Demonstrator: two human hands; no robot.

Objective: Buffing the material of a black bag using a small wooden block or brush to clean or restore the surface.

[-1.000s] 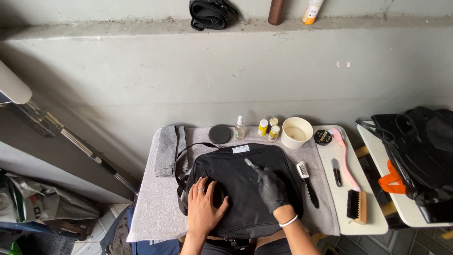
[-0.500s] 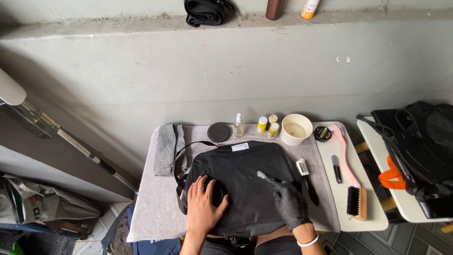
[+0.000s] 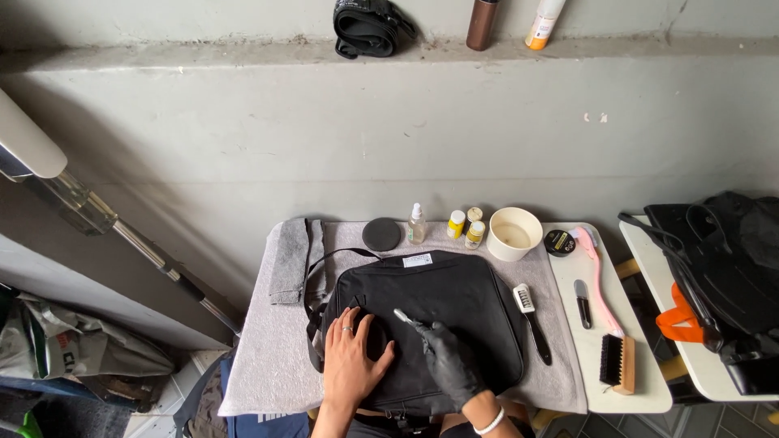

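1. Black bag (image 3: pixel 442 312) lies flat on the grey cloth (image 3: pixel 268 365) over the surface (image 3: pixel 641 389), right in front of the person. Left hand (image 3: pixel 350 362), bare, is spread flat and open on the bag's left part, pinning it.
2. Right hand (image 3: pixel 449 365), in a black glove, is closed around a small brush (image 3: pixel 406 318); the bristle end sits on the bag near the left hand's fingertips. Risk: a stroke could run into the bare fingers, since they are just beside the brush head.
3. If the left hand lifts or slides, the bag may shift on the cloth, because nothing else holds it down.
4. The white cup (image 3: pixel 514 234) and small bottles (image 3: pixel 465 228) stand just beyond the bag's far edge. A push on the bag away from the person could knock them over; cup contents too hard to tell.
5. The black-handled brush (image 3: pixel 531 320) lies just beside the bag's right edge; a right elbow swing could sweep it off.
6. The bag strap (image 3: pixel 324 272) loops loose at left and could snag the left wrist.
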